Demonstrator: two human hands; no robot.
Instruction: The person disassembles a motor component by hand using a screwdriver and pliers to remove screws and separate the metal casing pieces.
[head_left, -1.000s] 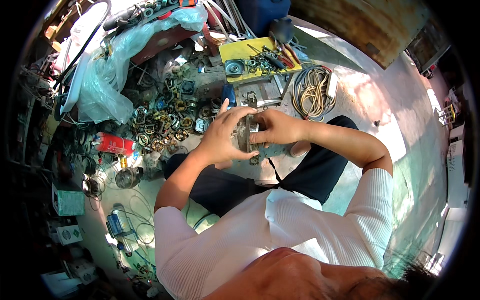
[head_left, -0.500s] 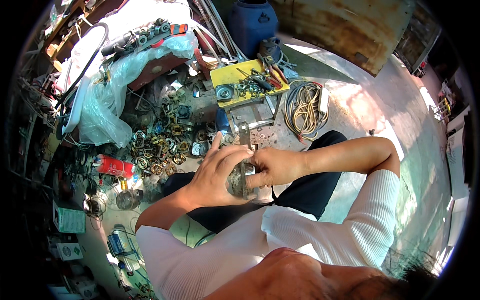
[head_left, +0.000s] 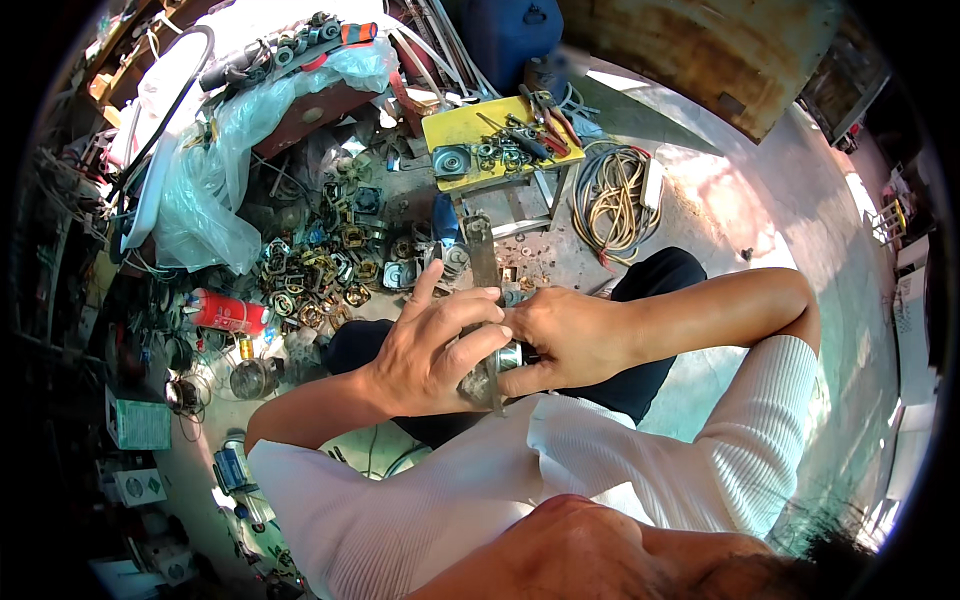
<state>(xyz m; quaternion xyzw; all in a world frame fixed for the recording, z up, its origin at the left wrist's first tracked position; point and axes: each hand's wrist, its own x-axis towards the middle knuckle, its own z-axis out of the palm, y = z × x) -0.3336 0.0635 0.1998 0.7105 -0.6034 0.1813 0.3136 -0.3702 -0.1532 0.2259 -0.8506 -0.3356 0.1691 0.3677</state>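
A worn flat metal bar (head_left: 482, 258) stands out between my hands, its far end pointing away from me. My left hand (head_left: 430, 355) is closed round its left side and a dull, rounded metal part (head_left: 476, 384) against it; the index finger sticks up. From the right, my right hand (head_left: 572, 338) closes on a shiny, round metal piece (head_left: 511, 356) that touches the bar. My fingers cover much of these pieces, so their exact kind is unclear. Both hands are above my lap, between my dark-trousered knees.
Ahead, a yellow board (head_left: 462, 128) carries pliers and small parts. Coiled cable (head_left: 612, 205) lies to its right. At left are a heap of metal parts (head_left: 320, 275), a red cylinder (head_left: 228, 312) and plastic sheeting (head_left: 225, 200). A blue barrel (head_left: 510, 45) stands far off.
The bar now shows more of its broad face, and more of the shiny round piece is visible. Both hands have shifted slightly, keeping their hold.
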